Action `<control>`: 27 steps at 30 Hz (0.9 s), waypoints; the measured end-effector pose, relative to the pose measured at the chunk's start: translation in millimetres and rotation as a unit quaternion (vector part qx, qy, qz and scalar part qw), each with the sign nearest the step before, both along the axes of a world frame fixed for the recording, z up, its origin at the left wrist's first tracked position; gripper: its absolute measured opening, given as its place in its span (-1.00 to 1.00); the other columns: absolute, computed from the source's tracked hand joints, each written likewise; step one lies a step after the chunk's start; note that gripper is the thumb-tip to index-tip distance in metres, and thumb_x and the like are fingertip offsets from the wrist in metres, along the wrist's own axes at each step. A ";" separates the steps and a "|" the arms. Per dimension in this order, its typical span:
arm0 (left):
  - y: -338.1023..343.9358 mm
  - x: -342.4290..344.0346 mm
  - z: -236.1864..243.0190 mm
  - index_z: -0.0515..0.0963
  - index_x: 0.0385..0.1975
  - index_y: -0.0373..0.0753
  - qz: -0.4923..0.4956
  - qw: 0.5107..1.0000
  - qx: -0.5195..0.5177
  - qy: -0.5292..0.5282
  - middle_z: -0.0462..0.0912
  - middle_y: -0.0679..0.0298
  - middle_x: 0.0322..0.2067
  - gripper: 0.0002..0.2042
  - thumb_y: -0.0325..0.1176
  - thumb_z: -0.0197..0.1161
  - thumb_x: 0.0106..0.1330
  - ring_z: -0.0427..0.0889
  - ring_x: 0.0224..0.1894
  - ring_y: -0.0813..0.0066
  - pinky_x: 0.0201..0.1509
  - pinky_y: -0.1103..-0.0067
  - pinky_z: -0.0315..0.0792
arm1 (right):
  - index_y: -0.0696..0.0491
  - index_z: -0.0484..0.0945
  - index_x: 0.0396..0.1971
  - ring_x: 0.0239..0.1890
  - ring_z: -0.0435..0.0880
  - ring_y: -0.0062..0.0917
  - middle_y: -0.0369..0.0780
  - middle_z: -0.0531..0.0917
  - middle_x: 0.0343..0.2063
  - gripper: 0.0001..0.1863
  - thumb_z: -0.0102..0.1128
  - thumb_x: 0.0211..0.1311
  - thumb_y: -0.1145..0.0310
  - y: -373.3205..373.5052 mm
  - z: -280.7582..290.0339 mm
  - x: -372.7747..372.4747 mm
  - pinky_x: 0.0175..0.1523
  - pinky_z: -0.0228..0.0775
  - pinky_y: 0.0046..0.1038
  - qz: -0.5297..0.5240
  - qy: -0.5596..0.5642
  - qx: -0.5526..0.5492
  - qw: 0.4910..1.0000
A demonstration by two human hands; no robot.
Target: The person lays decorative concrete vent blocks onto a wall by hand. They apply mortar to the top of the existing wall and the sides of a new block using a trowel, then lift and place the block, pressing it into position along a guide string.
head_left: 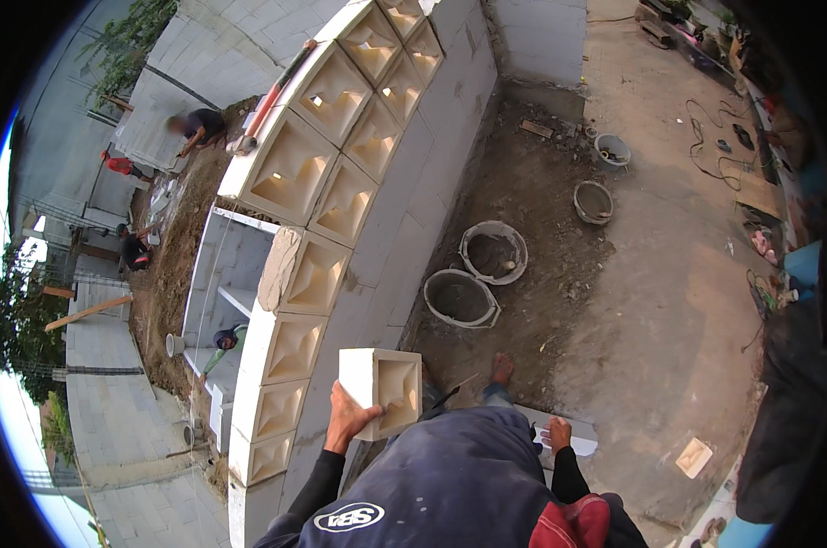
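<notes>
Navy shirt (441,475), cream block (388,384), its near left corner in left grip (349,418).

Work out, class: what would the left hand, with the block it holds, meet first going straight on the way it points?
Probably the grey wall next to the patterned blocks: the left hand and its cream block line up with that face, though depth is unclear from one view.

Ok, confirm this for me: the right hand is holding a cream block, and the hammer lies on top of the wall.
Not quite: the head view shows the left hand holding the cream block, not the right hand. The hammer does lie on top of the wall.
</notes>
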State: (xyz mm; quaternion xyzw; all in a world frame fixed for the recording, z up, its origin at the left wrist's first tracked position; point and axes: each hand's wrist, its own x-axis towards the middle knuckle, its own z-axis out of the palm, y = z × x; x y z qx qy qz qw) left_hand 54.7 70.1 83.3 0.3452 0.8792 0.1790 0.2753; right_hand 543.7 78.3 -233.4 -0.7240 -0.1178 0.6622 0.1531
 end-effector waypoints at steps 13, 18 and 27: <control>9.6 1.6 1.1 0.22 0.17 -0.39 -0.001 1.000 0.004 -0.022 0.36 -0.10 0.09 -0.03 -0.17 0.63 -0.29 0.39 0.18 -0.07 0.28 0.17 0.43 | 0.04 0.54 -0.02 -0.46 0.71 -0.36 -0.17 0.66 -0.33 -0.66 0.09 0.44 0.09 -5.4 1.3 0.9 -0.43 0.55 -0.26 -0.011 -0.008 0.017 1.000; 10.7 1.1 4.9 0.19 0.18 -0.40 -0.016 1.000 -0.020 -0.013 0.35 -0.12 0.09 -0.03 -0.16 0.62 -0.27 0.39 0.17 -0.08 0.26 0.16 0.44 | 0.04 0.54 -0.09 -0.49 0.70 -0.38 -0.18 0.65 -0.35 -0.68 0.09 0.43 0.10 -4.8 5.4 -5.7 -0.48 0.52 -0.28 -0.010 -0.014 0.009 1.000; 13.3 3.7 4.9 0.20 0.17 -0.41 -0.021 0.999 -0.009 -0.024 0.35 -0.11 0.08 -0.04 -0.17 0.60 -0.27 0.38 0.18 -0.07 0.26 0.17 0.43 | 0.04 0.51 0.08 -0.42 0.71 -0.38 -0.14 0.67 -0.24 -0.58 0.08 0.41 0.07 -1.4 2.8 0.9 -0.41 0.53 -0.32 0.001 -0.007 0.013 1.000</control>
